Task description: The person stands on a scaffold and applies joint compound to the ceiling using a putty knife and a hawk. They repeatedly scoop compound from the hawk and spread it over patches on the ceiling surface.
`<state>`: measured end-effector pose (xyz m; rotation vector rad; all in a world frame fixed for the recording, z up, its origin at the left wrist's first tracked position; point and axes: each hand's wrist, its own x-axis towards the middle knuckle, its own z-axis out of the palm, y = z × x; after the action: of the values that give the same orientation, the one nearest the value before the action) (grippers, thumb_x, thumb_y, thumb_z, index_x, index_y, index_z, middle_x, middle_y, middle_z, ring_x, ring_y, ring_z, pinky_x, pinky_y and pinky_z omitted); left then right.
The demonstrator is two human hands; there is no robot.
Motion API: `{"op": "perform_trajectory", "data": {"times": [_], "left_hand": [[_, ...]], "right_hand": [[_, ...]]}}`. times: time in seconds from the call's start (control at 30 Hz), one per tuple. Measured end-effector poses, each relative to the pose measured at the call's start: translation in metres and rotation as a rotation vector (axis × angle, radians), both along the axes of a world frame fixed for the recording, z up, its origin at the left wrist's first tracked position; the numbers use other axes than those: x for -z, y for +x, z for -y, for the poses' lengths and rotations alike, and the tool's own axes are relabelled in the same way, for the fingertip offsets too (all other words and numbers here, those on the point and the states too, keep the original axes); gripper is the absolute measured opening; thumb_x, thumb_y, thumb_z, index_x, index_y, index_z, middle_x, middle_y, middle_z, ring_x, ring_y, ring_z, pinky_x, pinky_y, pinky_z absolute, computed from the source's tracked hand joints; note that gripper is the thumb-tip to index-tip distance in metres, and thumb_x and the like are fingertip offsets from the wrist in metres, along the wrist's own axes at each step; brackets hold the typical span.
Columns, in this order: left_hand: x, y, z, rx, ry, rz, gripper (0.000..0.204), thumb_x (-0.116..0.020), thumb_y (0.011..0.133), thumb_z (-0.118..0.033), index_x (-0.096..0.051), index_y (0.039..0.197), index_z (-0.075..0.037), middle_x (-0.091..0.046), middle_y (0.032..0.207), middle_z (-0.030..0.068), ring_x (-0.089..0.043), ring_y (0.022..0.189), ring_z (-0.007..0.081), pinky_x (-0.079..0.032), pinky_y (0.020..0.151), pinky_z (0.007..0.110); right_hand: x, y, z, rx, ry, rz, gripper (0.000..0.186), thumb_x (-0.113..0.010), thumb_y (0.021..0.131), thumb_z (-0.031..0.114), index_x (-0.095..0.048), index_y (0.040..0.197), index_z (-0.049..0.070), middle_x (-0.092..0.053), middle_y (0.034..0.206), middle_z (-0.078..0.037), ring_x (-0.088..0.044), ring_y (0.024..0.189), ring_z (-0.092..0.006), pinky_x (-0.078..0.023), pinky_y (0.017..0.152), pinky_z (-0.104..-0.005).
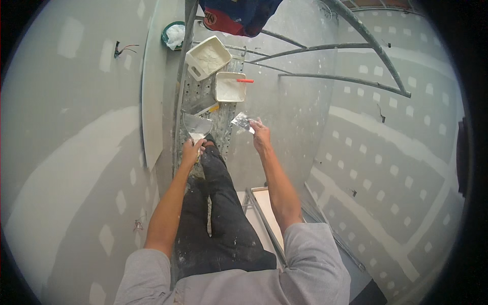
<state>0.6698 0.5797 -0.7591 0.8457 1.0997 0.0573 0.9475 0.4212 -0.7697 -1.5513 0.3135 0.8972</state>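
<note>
My left hand (pixel 191 152) is closed round the handle of a wide putty knife (pixel 197 124), its broad blade pointing away from me with some white compound near the handle. To the right, my right hand (pixel 261 133) grips a smaller putty knife (pixel 242 121), whose metal blade is smeared and points left. The two blades are apart. Just beyond them a tool with a yellow handle (pixel 214 108) lies on the scaffold platform. Farther off sit a white tray (pixel 217 98) with white compound and a red-handled tool (pixel 245 81) across its rim, and a larger cream tub (pixel 223 47) with white residue.
I am on a narrow perforated scaffold platform (pixel 201 91) with metal tubes (pixel 351 77) at its far end and right. A green bucket (pixel 165 36) stands at the far left. Drywall (pixel 66 152) with bare wires rises on the left. Below right lie boards and metal profiles (pixel 269 223).
</note>
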Motion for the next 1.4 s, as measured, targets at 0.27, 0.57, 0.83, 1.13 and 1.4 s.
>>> {"op": "perform_trajectory", "data": {"times": [0.27, 0.57, 0.83, 1.13, 1.4], "left_hand": [[-0.048, 0.012, -0.012, -0.043, 0.067, 0.062, 0.028, -0.063, 0.102, -0.022, -0.064, 0.111, 0.004, -0.072, 0.090, 0.0080, -0.060, 0.064, 0.0101, -0.050, 0.057, 0.027], [-0.108, 0.009, -0.056, -0.076, -0.625, 0.338, 0.029, -0.062, 0.101, -0.017, -0.065, 0.113, 0.009, -0.062, 0.076, 0.0023, -0.054, 0.059, 0.0060, -0.045, 0.053, 0.020], [-0.077, 0.029, -0.092, -0.014, -0.041, 0.197, 0.028, -0.066, 0.100, -0.021, -0.067, 0.111, 0.005, -0.071, 0.097, 0.0110, -0.061, 0.065, 0.0097, -0.050, 0.053, 0.025], [-0.083, 0.043, -0.026, 0.437, 0.936, 0.126, 0.038, -0.063, 0.096, -0.008, -0.062, 0.134, -0.005, -0.067, 0.112, 0.0195, -0.065, 0.106, 0.0361, -0.052, 0.090, 0.040], [-0.095, 0.089, -0.002, 0.621, 1.135, 0.335, 0.056, -0.060, 0.086, 0.006, -0.058, 0.141, -0.008, -0.065, 0.117, 0.0161, -0.064, 0.106, 0.0363, -0.053, 0.092, 0.043]], "right_hand": [[-0.055, -0.033, -0.020, 0.128, 0.288, -0.296, 0.030, -0.064, 0.101, 0.013, -0.057, 0.119, -0.010, -0.063, 0.118, -0.015, -0.064, 0.117, -0.0303, -0.052, 0.109, -0.0430], [-0.073, -0.061, -0.026, -0.373, -0.076, 0.128, 0.028, -0.066, 0.101, 0.017, -0.063, 0.122, -0.001, -0.068, 0.098, -0.007, -0.063, 0.065, -0.0129, -0.052, 0.059, -0.0283], [-0.085, -0.064, 0.024, -0.364, -0.392, 0.542, 0.023, -0.063, 0.098, 0.012, -0.069, 0.114, -0.003, -0.068, 0.080, -0.011, -0.061, 0.060, -0.0159, -0.050, 0.057, -0.0330], [-0.194, -0.033, -0.031, -0.436, -0.596, 0.848, 0.030, -0.068, 0.096, 0.021, -0.070, 0.117, 0.000, -0.066, 0.075, -0.027, -0.068, 0.069, -0.0387, -0.048, 0.066, -0.0460], [-0.295, -0.025, -0.007, -0.732, -0.812, 1.129, 0.013, -0.065, 0.095, 0.013, -0.070, 0.106, 0.009, -0.069, 0.082, -0.017, -0.066, 0.070, -0.0406, -0.050, 0.061, -0.0444]]}}
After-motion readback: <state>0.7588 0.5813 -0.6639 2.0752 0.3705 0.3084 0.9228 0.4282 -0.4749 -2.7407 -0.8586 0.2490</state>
